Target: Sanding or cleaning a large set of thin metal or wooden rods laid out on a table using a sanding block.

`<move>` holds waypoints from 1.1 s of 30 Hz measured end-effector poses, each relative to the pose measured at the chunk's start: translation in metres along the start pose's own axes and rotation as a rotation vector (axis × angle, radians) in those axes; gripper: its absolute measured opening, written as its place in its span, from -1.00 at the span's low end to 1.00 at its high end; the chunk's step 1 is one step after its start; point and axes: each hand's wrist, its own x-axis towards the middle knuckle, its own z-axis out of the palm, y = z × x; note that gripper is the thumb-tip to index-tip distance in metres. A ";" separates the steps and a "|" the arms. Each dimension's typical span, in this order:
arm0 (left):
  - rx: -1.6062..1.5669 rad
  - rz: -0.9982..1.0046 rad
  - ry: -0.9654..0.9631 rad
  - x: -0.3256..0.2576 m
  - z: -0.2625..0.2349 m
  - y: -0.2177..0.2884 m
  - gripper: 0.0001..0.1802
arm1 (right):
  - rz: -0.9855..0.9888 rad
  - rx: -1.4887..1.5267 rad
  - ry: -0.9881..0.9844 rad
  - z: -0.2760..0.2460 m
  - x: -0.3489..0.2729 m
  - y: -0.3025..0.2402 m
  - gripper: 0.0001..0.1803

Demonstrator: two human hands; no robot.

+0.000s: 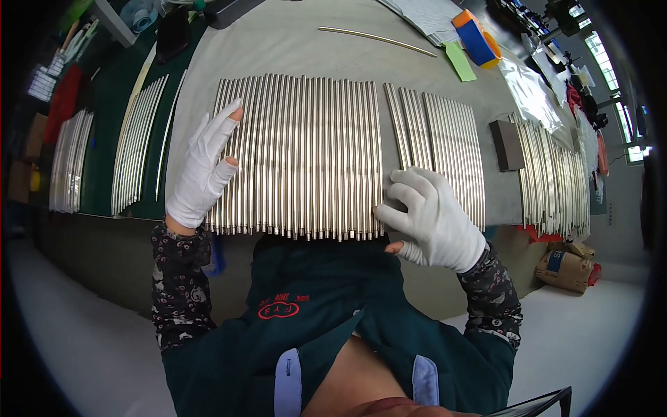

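Observation:
A wide row of shiny metal rods [299, 153] lies side by side on the grey table in front of me, their near ends slightly uneven. Along the row's left side rests my left hand [205, 163] in a white glove with bare fingertips, its fingers stretched and spread against the outer rods. At the right side of the row, my right hand [434, 222], gloved the same way, has its fingers loosely bent and apart; one fingertip meets the outermost rod near its lower end. Just beyond that hand lies a smaller group of rods [455, 153], with a few more rods [410, 125] beside it.
One loose rod [375, 40] lies across the far side. A blue-and-orange tape roll [476, 38] stands near a green paper slip [460, 61]. A dark block [506, 146] sits beside more rods [552, 181] on the right. Further rods [139, 146] lie on green surface at left.

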 end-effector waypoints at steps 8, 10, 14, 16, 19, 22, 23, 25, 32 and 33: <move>0.019 -0.004 0.014 0.001 0.001 0.003 -0.11 | -0.007 0.074 0.016 0.003 0.004 -0.001 -0.42; 0.022 -0.003 0.019 0.001 0.000 0.003 -0.11 | -0.009 0.006 -0.059 -0.001 0.010 -0.004 -0.42; -0.006 -0.004 0.023 0.001 0.000 0.002 -0.11 | -0.021 0.020 -0.044 -0.001 0.015 -0.004 -0.42; -0.017 -0.009 0.024 0.000 0.001 0.002 -0.11 | -0.055 0.098 0.022 0.000 0.016 -0.003 -0.41; -0.033 -0.020 0.026 0.001 0.000 0.002 -0.10 | -0.038 0.106 -0.018 0.004 0.015 -0.002 -0.41; -0.062 -0.022 0.037 0.000 0.001 0.000 -0.10 | -0.031 0.082 -0.048 0.000 0.021 -0.005 -0.41; -0.079 -0.018 0.044 0.001 0.001 0.000 -0.10 | -0.034 0.083 -0.049 0.000 0.023 -0.005 -0.41; -0.095 -0.014 0.047 0.000 0.001 0.000 -0.11 | -0.042 0.044 -0.072 -0.001 0.027 -0.006 -0.41; -0.103 0.008 0.061 0.001 0.000 -0.001 -0.13 | -0.091 0.128 -0.023 0.003 0.033 -0.004 -0.41; -0.099 0.007 0.059 0.000 0.000 0.000 -0.13 | -0.087 0.103 -0.060 0.001 0.036 -0.006 -0.42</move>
